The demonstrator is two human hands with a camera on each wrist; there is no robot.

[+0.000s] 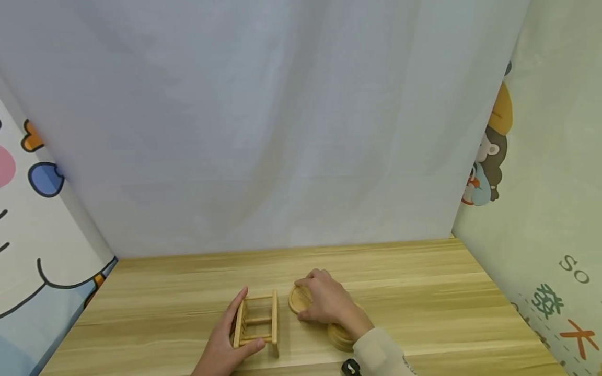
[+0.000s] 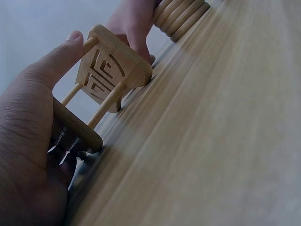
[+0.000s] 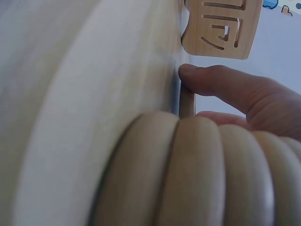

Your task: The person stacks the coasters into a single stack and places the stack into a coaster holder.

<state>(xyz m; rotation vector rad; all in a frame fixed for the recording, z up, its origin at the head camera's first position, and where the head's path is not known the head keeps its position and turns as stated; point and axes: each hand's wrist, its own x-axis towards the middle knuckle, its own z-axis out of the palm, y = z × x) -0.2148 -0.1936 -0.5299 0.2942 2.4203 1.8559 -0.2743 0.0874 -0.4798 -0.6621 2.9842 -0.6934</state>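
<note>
A small wooden rack [image 1: 275, 321], with two end panels joined by thin rods, stands on the table. My left hand [image 1: 226, 342] grips it from the left, thumb at the near side and fingers round the far side. Cut-out lines mark its panel [image 2: 110, 68] in the left wrist view. To the right, my right hand [image 1: 326, 300] pinches the rim of a round wooden coaster [image 1: 296, 300] at table level, covering part of it. Beneath that wrist sits a stack of round wooden coasters [image 1: 339, 339], partly hidden by the forearm; its rounded edges [image 3: 197, 174] fill the lower right wrist view.
The wood-grain table [image 1: 423, 292] reaches back to a pale curtain [image 1: 263, 130]. Cartoon-printed panels [image 1: 47, 235] rise along the left, and a printed green sheet [image 1: 541, 198] hangs on the right. A small black object [image 1: 350, 367] shows by the right sleeve.
</note>
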